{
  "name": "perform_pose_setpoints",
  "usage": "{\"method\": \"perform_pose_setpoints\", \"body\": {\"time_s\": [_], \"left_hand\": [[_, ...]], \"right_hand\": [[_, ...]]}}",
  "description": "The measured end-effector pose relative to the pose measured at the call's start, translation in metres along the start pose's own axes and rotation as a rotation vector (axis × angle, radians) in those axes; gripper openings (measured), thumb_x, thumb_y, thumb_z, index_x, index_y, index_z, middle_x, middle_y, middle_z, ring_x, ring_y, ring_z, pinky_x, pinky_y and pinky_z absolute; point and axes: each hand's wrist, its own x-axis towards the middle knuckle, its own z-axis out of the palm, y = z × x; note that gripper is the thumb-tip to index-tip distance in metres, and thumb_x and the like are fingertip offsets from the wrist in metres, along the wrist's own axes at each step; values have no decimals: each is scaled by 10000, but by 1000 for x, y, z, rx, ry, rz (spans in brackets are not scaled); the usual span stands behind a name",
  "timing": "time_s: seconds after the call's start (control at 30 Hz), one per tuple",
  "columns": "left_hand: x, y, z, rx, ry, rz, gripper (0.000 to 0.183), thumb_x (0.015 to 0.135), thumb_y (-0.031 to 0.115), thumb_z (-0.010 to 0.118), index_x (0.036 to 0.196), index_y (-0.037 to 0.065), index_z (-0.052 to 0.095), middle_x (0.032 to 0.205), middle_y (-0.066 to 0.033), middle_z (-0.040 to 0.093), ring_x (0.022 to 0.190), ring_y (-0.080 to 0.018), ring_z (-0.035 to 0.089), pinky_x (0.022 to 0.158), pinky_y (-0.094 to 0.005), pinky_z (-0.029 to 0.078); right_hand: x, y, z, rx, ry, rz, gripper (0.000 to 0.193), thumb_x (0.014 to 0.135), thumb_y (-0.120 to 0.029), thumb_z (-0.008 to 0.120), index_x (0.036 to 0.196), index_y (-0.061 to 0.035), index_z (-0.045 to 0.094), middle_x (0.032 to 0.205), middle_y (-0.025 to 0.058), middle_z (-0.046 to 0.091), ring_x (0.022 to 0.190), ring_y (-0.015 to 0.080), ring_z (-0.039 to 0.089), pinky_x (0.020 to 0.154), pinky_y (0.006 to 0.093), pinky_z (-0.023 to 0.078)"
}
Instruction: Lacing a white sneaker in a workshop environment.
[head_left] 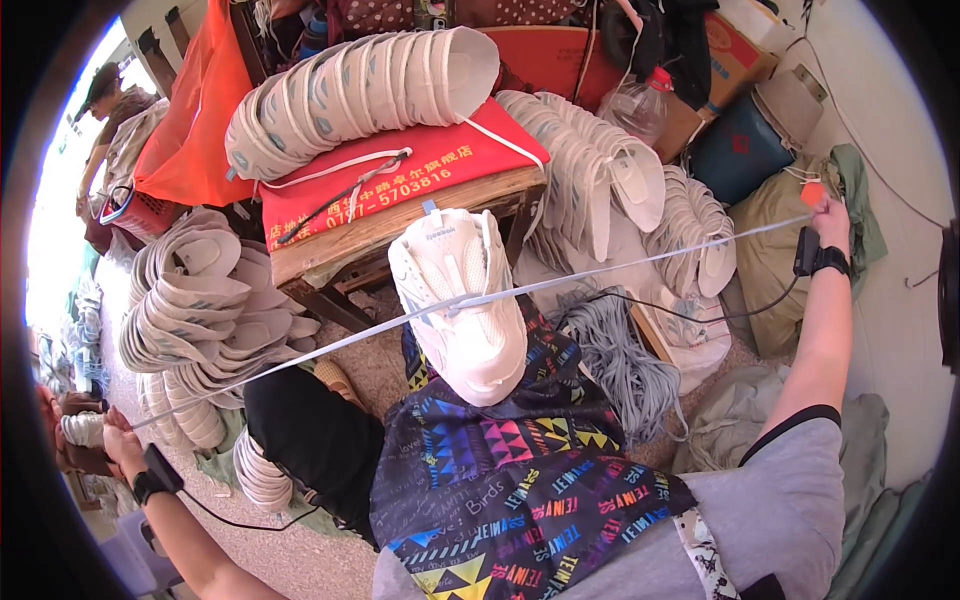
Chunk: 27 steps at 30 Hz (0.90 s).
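Beyond the shoe [478, 345], a blue container [745, 152].

Bright | blown-out glare, upper left | strong highlights on shoe [480, 345] | fisheye bending, black corners

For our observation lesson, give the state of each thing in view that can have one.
Lace, stretched straight
Left hand, grip closed on lace
Right hand, grip closed on lace
White shoe, mostly unlaced
Curved stack of uppers, nested
Grey laces, loosely heaped
Bottle, capped
Red cloth, lying flat
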Motion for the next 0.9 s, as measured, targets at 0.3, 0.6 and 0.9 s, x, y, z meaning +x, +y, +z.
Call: {"method": "perform_pose_setpoints", "body": {"time_s": [0.3, 0.6, 0.9], "left_hand": [[-301, -131, 282, 800, -487, -10, 172, 966, 180, 558, 1028, 45, 644, 871, -15, 651, 733, -69, 562, 682, -214, 460], [-417, -245, 373, 645, -959, -278, 109, 965, 105, 571, 958, -1, 592, 789, -23, 629, 684, -66, 561, 633, -214, 466], [-426, -241, 373, 727, -960, -273, 224, 958, 224, 609, 829, 41, 634, 667, 53, 535, 565, -27, 445, 520, -198, 355]], "right_hand": [[-138, -231, 252, 312, -674, 694, 193, 848, -141, 553, 977, -19, 625, 757, 7, 610, 519, 90, 408, 441, 235, 315], [-294, -363, 309, 820, -1131, 288, 199, 988, -167, 521, 1130, -29, 538, 901, 36, 659, 698, 55, 569, 596, 210, 462], [-292, -376, 308, 666, -1067, 226, 172, 952, -182, 574, 945, -13, 607, 758, 12, 618, 682, 83, 557, 621, 265, 456]]}}
